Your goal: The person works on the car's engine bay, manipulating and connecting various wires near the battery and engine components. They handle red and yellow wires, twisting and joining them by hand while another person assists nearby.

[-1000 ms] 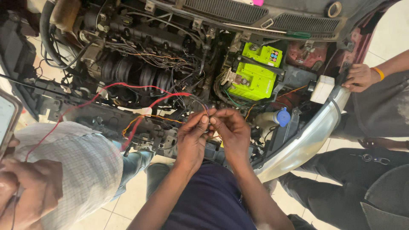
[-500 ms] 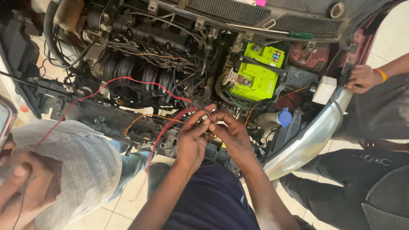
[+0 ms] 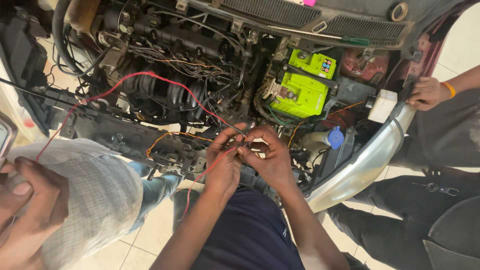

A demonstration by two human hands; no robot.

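Both hands meet over the open engine bay's front edge: left hand (image 3: 223,167) and right hand (image 3: 267,157) each pinch the red wire (image 3: 212,167) where it meets a dark lead, fingertips nearly touching. Joint seems mid-work, not finished; the wire's long run still loops loose across the engine (image 3: 165,95), unrouted.
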